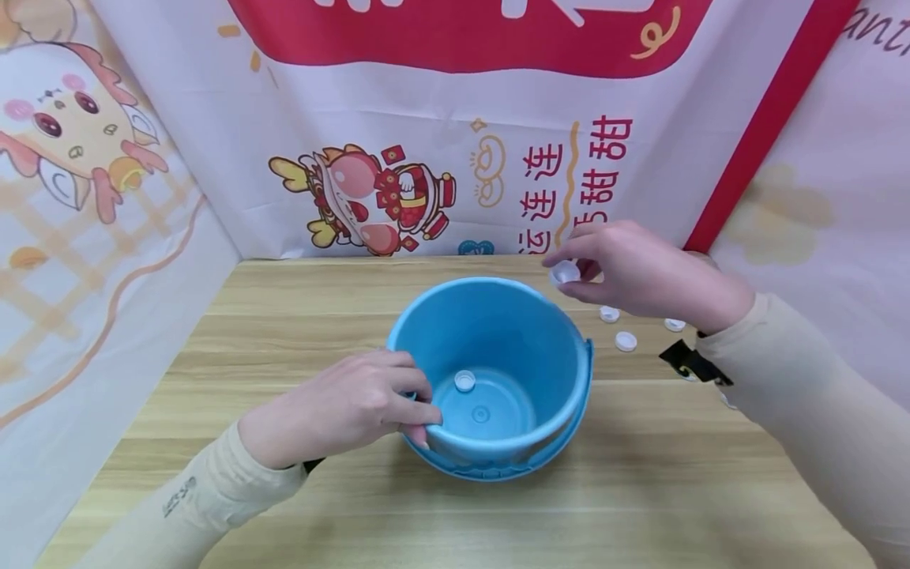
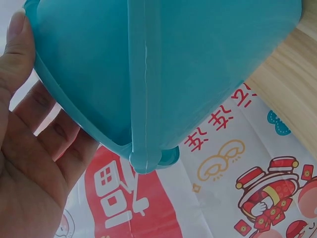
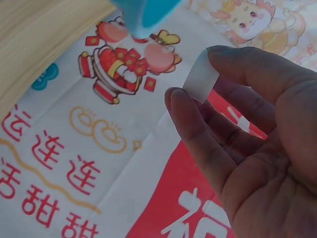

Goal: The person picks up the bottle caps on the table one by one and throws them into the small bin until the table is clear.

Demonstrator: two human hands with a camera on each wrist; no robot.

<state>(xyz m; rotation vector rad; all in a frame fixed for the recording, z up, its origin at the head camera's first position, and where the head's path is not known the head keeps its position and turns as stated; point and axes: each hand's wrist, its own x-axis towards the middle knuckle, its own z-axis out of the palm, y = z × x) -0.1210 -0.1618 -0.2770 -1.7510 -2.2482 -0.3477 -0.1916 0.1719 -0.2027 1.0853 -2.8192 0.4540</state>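
Looks early: one small round white plastic cap (image 1: pixel 464 381) inside the round blue plastic bucket (image 1: pixel 483 324), a second white cap (image 1: pixel 565 273) held outside it, more left.
Right hand (image 1: pixel 633 265) pinches that second cap between thumb and fingers, just past the bucket's far-right rim; left hand (image 1: pixel 348 407) grips the near-left rim. At least three loose white caps (image 1: pixel 626 341) lie on the pale wood-grain counter (image 1: pixel 284 332), right of the bucket; beige right sleeve (image 1: pixel 796 379) and black strap (image 1: pixel 693 362) partly hide others, count unclear. Blue handle (image 1: pixel 490 473) hangs down outside, clear of the mouth. Printed cloth backdrop (image 1: pixel 398 103) behind.
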